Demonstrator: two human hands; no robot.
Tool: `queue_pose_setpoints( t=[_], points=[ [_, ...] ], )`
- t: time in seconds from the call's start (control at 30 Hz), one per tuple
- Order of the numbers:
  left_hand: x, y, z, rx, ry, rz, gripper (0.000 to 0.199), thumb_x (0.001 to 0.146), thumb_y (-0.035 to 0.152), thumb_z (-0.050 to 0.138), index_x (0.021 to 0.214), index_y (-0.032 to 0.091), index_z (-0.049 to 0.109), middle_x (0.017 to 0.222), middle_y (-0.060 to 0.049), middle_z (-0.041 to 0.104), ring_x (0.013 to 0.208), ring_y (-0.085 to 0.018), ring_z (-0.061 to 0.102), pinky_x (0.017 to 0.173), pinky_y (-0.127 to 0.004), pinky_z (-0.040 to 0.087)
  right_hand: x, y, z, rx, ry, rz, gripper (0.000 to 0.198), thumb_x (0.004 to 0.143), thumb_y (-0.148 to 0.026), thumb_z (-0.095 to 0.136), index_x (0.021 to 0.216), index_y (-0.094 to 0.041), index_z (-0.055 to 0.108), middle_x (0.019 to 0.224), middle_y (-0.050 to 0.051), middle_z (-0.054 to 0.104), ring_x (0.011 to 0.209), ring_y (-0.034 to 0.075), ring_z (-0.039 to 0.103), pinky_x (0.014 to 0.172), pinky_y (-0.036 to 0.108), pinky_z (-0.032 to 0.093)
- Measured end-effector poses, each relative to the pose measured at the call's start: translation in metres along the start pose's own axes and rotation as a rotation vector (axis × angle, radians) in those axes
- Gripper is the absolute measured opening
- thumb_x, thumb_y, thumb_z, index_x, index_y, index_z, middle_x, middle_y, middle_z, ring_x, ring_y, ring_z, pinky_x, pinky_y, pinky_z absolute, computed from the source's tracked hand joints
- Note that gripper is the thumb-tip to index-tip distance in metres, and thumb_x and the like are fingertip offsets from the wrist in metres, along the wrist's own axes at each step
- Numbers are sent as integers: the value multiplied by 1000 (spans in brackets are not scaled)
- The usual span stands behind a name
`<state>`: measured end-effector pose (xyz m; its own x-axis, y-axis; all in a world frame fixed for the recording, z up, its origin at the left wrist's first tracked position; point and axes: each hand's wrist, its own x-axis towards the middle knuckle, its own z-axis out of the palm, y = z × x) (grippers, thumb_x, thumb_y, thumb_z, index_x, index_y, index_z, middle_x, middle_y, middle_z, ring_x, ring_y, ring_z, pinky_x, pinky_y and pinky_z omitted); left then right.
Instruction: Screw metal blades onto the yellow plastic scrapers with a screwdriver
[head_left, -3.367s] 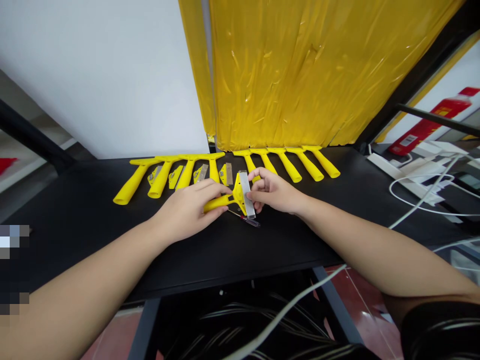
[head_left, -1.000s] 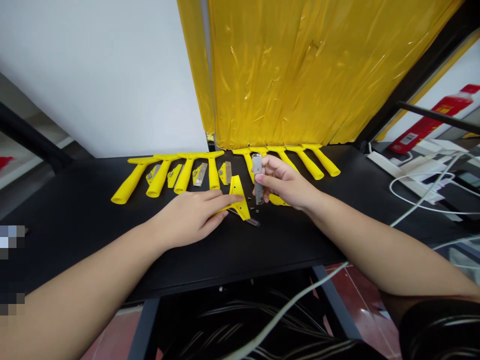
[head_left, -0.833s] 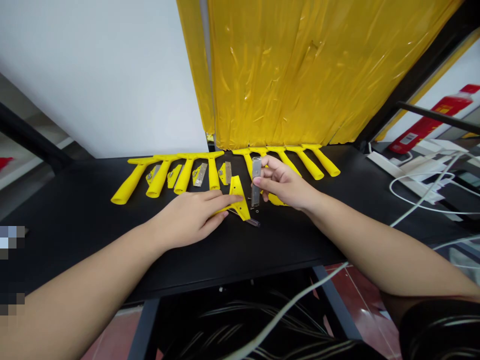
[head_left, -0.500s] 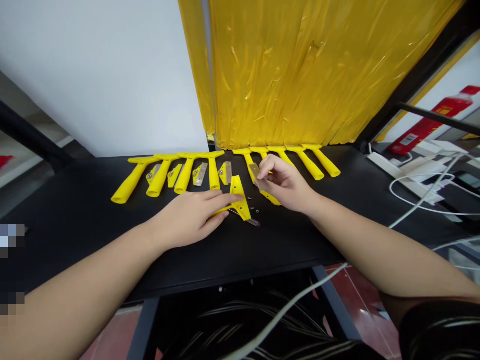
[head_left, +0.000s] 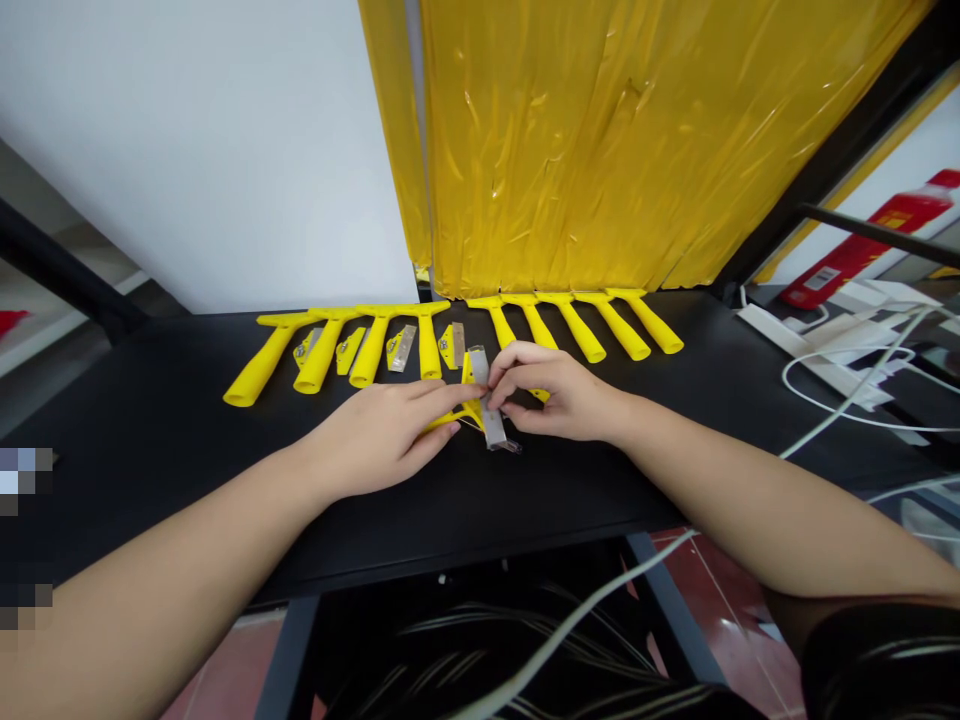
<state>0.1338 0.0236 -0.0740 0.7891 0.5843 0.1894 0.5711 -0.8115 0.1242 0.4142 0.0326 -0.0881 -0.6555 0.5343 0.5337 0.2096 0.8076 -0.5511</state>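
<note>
My left hand (head_left: 382, 432) is closed round a yellow plastic scraper handle (head_left: 466, 372), its head pointing right, with the index finger over the head. A flat grey metal blade (head_left: 493, 428) lies along that head, pinched at its right edge by the fingertips of my right hand (head_left: 562, 392). Below the blade pokes out the end of a thin, shiny tool (head_left: 514, 447), its kind unclear. Partly covered by my right hand is another small yellow piece (head_left: 539, 396).
Several yellow scraper handles (head_left: 259, 368) line the back of the black table (head_left: 360, 535), left and right. Small yellow plates with metal pieces (head_left: 452, 346) lie among the left ones. A white cable (head_left: 600, 595) crosses at front right; a red bottle (head_left: 870, 240) is beyond.
My right hand has moved left and down, bringing the metal blade from above the table onto the scraper's head. The left hand stays in place on the scraper handle.
</note>
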Motion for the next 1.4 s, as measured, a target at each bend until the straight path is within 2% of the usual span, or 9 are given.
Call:
queue_pose_setpoints(
  t=[0.07,0.13,0.2,0.33,0.43,0.67,0.93,1.17,1.4],
  points=[
    [0,-1,1,11,7,27,44,108,31,49,151,30,57,122,-5,76,90,-20,76,75,-32,58,0,-2,2,39,28,54,12,93,-16,67,99,-24,73,107,6,67,99,21,68,92,41,59],
    [0,-1,2,20,14,51,44,109,30,48,151,31,58,116,-4,76,91,-20,75,75,-32,57,1,-3,6,154,89,180,7,93,-20,71,96,-23,66,99,4,66,90,19,67,85,38,60],
    [0,-1,2,33,24,67,44,109,29,47,152,31,58,113,-4,76,89,-19,75,73,-30,57,1,-1,12,338,131,340,21,91,-27,78,96,-23,58,90,1,66,80,16,66,77,34,61],
    [0,-2,2,57,48,96,43,109,28,47,149,29,60,109,-4,76,84,-17,74,69,-28,55,2,8,20,653,36,558,34,89,-37,84,100,-21,58,84,-1,71,75,14,72,72,30,65],
    [0,-2,2,79,48,114,43,107,27,49,148,30,61,108,-3,76,82,-17,73,67,-28,54,3,12,20,723,-16,637,34,89,-42,84,98,-18,61,80,0,74,69,12,74,68,27,65],
    [0,-1,1,89,21,133,43,107,26,49,148,31,60,109,-3,76,86,-18,75,70,-30,55,6,8,16,662,60,725,29,88,-38,84,90,-17,63,73,0,75,62,12,73,61,24,65],
    [0,0,2,89,5,149,45,108,27,47,152,33,59,102,-2,75,81,-16,73,68,-28,55,6,7,13,555,54,758,21,87,-26,80,82,-19,61,65,-1,71,57,12,71,54,22,63],
    [0,1,0,63,-27,175,48,108,25,47,154,36,57,104,-1,74,80,-16,71,68,-29,55,10,1,15,686,2,823,10,89,-13,63,82,-20,62,65,0,73,55,13,72,53,21,64],
    [1,5,-1,59,-31,195,48,107,23,49,153,33,58,99,-1,73,79,-15,70,67,-27,55,9,2,15,722,12,866,9,89,-13,63,84,-21,62,63,-1,72,51,13,70,48,20,62]
  ],
)
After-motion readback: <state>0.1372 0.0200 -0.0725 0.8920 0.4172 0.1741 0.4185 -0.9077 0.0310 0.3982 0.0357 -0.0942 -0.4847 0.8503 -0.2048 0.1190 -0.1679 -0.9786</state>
